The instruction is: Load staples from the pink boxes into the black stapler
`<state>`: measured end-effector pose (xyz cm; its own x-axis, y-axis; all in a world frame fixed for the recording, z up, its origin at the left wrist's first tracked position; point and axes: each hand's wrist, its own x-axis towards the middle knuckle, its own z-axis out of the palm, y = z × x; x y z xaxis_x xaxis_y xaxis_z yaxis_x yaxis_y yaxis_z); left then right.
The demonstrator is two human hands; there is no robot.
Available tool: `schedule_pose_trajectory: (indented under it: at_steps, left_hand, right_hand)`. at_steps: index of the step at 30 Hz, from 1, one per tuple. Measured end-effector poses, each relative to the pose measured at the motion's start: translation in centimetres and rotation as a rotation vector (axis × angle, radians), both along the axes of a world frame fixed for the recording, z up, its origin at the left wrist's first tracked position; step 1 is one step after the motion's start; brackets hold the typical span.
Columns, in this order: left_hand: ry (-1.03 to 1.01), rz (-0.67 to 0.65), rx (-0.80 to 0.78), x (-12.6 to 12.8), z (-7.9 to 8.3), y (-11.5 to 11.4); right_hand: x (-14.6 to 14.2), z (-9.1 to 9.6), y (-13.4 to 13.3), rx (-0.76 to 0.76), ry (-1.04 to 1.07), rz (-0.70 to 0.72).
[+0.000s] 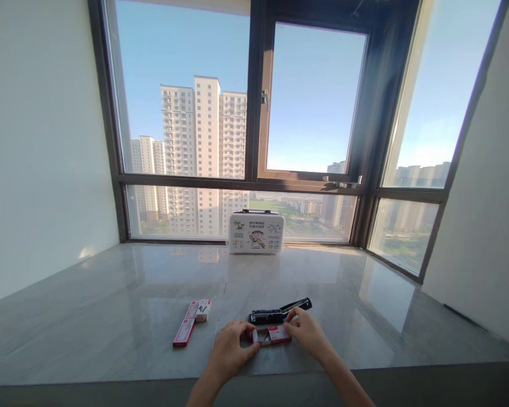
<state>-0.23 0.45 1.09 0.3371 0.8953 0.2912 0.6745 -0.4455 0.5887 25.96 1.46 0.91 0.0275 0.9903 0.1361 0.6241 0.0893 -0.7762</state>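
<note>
My left hand (232,349) pinches the left end of a small red-and-white staple box (279,333), thumb in front and fingers behind. The box is slid partly open, with its pale inner tray (263,340) showing on the left. On the right end of the red sleeve, the fingers of my right hand (309,333) are closed. Something dark and thin shows in the tray, too small to make out. Just behind the box lies a black stapler (268,316), its upper arm swung up towards the right, close to my right fingertips.
To the left lie two red-and-white boxes (184,332) and a small white box (203,310) with a dark picture. A white printed case (257,233) with a dark handle stands against the window. The grey marble sill (123,333) ends at a front edge near my wrists.
</note>
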Motion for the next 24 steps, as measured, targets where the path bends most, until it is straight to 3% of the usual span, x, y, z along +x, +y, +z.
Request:
schedule_pose_trajectory:
  at_steps: [3, 8, 12, 17, 20, 24]
  left_hand:
    - [0.017, -0.004, -0.001, 0.0, -0.1, 0.1]
    - [0.000, -0.030, 0.002, -0.3, 0.1, 0.0]
    - [-0.015, -0.024, 0.001, -0.3, 0.2, -0.2]
    - [-0.020, -0.011, 0.008, -0.4, 0.2, -0.3]
    - [-0.035, -0.009, 0.011, -0.4, 0.2, -0.4]
    - [-0.025, 0.000, 0.006, -0.4, 0.2, -0.4]
  right_hand:
    - [-2.0, 2.4, -0.4, 0.153, -0.265, 0.196]
    - [-5.6, 5.1, 0.8, 0.114, -0.621, 0.405]
    - [-6.7, 6.0, 2.0, 0.087, -0.727, 0.501]
    - [-5.0, 5.3, 1.3, 0.102, -0.435, 0.524]
    - [-2.6, 3.2, 0.6, 0.108, -0.193, 0.457]
    - [0.5, 0.1, 0.0, 0.137, -0.064, 0.300]
